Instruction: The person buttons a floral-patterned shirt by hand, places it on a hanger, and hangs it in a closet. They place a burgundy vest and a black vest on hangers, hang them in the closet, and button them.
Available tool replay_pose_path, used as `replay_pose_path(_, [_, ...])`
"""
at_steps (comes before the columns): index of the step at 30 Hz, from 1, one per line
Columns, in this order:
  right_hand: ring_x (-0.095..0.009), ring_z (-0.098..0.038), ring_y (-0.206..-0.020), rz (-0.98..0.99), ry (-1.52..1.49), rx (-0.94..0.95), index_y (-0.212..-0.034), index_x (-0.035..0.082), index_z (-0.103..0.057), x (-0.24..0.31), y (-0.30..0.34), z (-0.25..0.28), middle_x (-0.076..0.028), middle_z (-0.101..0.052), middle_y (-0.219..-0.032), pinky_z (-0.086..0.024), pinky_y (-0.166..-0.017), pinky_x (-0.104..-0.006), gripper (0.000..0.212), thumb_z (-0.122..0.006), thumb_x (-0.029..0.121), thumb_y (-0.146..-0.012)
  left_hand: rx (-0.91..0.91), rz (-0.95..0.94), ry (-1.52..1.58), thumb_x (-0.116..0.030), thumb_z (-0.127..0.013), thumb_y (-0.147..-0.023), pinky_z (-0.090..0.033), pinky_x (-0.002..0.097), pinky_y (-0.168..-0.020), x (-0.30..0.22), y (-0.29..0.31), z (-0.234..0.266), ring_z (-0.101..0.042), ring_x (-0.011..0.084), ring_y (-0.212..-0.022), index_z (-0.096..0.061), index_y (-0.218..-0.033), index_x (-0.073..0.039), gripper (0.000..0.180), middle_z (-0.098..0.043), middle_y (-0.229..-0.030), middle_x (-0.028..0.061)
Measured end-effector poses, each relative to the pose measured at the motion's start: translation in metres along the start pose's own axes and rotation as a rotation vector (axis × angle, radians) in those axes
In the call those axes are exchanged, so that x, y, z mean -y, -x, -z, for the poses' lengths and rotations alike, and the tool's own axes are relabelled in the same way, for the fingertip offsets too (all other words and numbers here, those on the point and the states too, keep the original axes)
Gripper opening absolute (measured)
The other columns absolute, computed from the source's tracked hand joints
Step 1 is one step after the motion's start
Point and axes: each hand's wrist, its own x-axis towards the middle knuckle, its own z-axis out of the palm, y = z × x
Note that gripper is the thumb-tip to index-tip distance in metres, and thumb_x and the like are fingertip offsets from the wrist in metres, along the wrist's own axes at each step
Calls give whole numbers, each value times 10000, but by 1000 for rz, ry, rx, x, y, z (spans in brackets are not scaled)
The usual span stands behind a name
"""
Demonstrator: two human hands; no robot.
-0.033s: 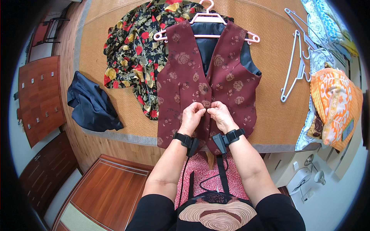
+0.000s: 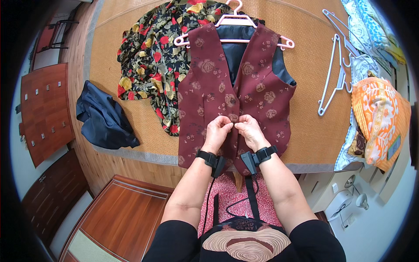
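A burgundy vest point(image 2: 266, 87) with a rose pattern and dark lining lies front up, with a pale pink hanger point(image 2: 235, 21) inside its shoulders. My left hand point(image 2: 218, 133) pinches the vest's front edge at the middle, thumb and fingertips closed on the cloth. Close beside it, my right hand point(image 2: 250, 132) pinches the opposite front edge. The fingertips of both hands almost meet at the front opening. Whatever small part lies between them, such as a button, is too hidden to make out. Above my hands the two front panels form a V-shaped neckline.
The vest lies on a woven tan mat point(image 2: 314, 139), partly over a black floral garment point(image 2: 150, 65). A dark navy cloth point(image 2: 104, 120) is at the left edge. On the right lie white hangers point(image 2: 332, 83), an orange patterned cloth point(image 2: 379, 118) and blue-white fabric point(image 2: 371, 26).
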Motion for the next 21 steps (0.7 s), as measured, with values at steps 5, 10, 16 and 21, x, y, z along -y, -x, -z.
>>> replay_pose_path(5, [-90,-465,-743,169,76,-21,-962,36,-459,-14,-5,1,-10,-493,-816,-410,-655,-233,277,-600,-18,-730,46,221,250,-46,-613,-808,-422,218,-544,-5,-3,2,-501,78,-581,-584,-801,-42,30,-555,-673,-11])
replay_pose_path(10, [-146,-515,-749,334,262,-56,-937,54,-437,-21,-10,-1,-45,-516,-801,-440,-676,-280,271,-601,-11,-732,119,319,371,-69,-606,-820,-424,222,-536,-2,-7,8,-494,75,-557,-584,-807,-46,34,-558,-677,-13])
replay_pose_path(16, [-288,-564,-756,588,715,-292,-956,48,-429,-26,-1,-7,-127,-535,-788,-465,-690,-374,276,-598,14,-740,-61,287,470,-55,-599,-821,-450,238,-572,12,10,-7,-514,86,-584,-551,-901,-44,94,-573,-746,11])
replay_pose_path(21, [-345,-556,-813,662,1006,-206,-855,27,-526,-50,20,17,-150,-561,-828,-469,-711,-404,101,-543,10,-758,-195,-255,-568,-99,-735,-630,-425,348,-785,45,60,-28,-522,255,-884,-493,-984,-45,432,-532,-954,108])
